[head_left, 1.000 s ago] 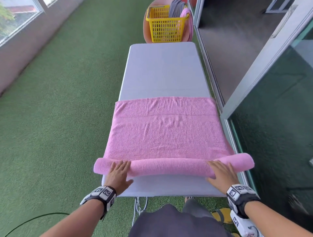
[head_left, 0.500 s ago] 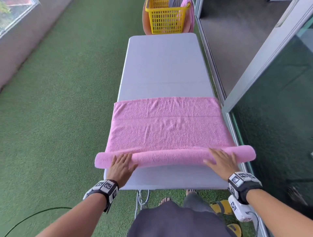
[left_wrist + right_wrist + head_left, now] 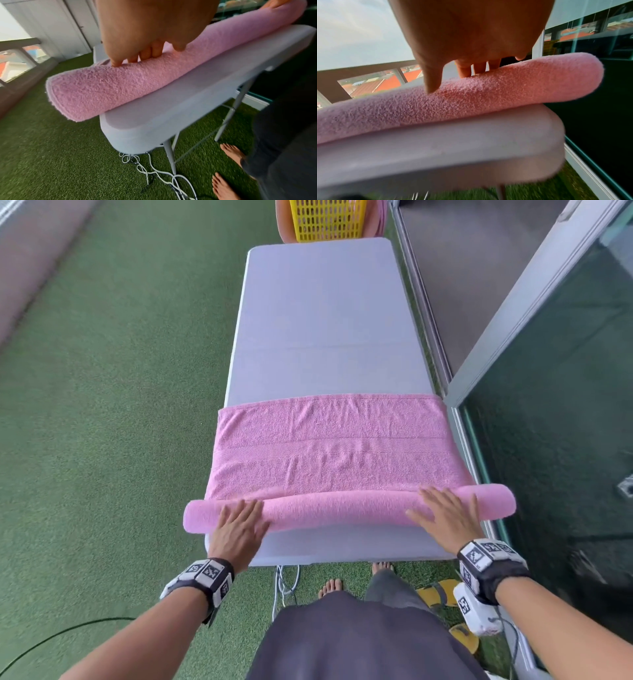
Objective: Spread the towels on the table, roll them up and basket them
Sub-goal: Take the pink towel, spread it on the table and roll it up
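A pink towel (image 3: 329, 453) lies spread across the near part of the white table (image 3: 322, 313). Its near edge is wound into a roll (image 3: 342, 510) that overhangs both sides of the table. My left hand (image 3: 239, 522) lies flat on the roll's left end with straight fingers (image 3: 150, 52). My right hand (image 3: 445, 511) rests flat on the roll's right end, fingers (image 3: 477, 67) spread over its top. The roll (image 3: 106, 86) (image 3: 471, 97) fills both wrist views. A yellow basket (image 3: 327, 219) stands beyond the table's far end.
Green artificial turf (image 3: 113, 405) covers the floor to the left. A glass door and its metal frame (image 3: 513, 313) run close along the table's right side. White cables (image 3: 154, 173) hang under the near table end, beside my bare feet (image 3: 330, 585). Yellow slippers (image 3: 435, 594) lie at the right.
Both hands have pushed the roll forward along the table, so it is thicker and the flat part of the towel is shorter. The head view has tilted down.
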